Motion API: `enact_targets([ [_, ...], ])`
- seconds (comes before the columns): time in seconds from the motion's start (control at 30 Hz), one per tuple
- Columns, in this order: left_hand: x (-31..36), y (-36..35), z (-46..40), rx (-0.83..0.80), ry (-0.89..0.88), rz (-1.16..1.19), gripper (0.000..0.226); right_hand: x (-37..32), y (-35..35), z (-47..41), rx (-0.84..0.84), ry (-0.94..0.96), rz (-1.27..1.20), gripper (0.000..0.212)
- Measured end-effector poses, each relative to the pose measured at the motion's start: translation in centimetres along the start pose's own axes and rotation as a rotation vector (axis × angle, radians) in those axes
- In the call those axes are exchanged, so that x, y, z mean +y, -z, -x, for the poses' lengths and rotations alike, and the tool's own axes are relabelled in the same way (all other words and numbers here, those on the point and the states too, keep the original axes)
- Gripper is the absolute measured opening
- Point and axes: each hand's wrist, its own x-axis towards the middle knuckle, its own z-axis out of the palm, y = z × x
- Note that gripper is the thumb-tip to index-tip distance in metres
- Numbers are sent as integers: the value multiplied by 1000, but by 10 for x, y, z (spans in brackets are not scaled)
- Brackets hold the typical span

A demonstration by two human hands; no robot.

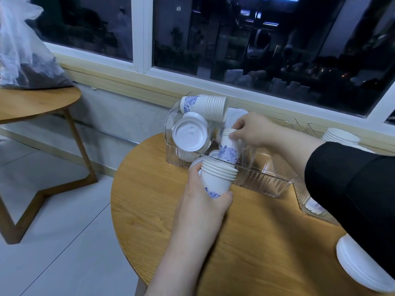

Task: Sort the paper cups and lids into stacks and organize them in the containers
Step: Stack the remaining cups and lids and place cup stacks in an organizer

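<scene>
Nearest you, at the right edge of the round wooden table (pixel 245 242), a stack of white plastic lids (pixel 359 268) lies partly under your black sleeve (pixel 350 189).

Your left hand (pixel 205 201) curls round a nested stack of white paper cups with a blue flower print (pixel 218 180), thumb on the right of the printed base and fingers on the left wall. The stack's open rims point away from you, towards the clear plastic organiser tray (pixel 267 180).

Just beyond, a second blue-flowered stack of white paper cups (pixel 229 148) stands tilted, its base at the mouth of the stack you grip; whether it has entered that mouth you cannot tell. Your right hand (pixel 254 131) pinches this second stack at its upper rims with thumb and fingertips (pixel 234 135).

In the tray's left compartment a round white lid (pixel 189 133) leans with its face towards you, with more lids behind and below it. Above it, a third stack of flowered paper cups (pixel 205 106) lies on its side across the tray's far edge, rims to the right.

On the right, a second clear container (pixel 310 207) holds more white cups, partly hidden by your sleeve, and a further stack of white rims (pixel 339 137) shows near the window sill.

Far left, another round wooden side table (pixel 36 103) carries a clear plastic bag with dark contents (pixel 27 60). A white-framed window (pixel 141 33) runs behind everything.
</scene>
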Motion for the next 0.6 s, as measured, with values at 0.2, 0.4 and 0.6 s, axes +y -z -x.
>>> enact_targets([
  [0.2, 1, -1, 0, -9, 6, -15, 67, -3, 23, 17, 74, -14, -95, 23],
  [0.4, 3, -2, 3, 7, -9, -22, 69, -16, 56, 58, 259, 62, -225, 17],
  [0.6, 14, -9, 13, -5, -99, 35, 69, -19, 69, 124, 141, 220, -254, 12],
])
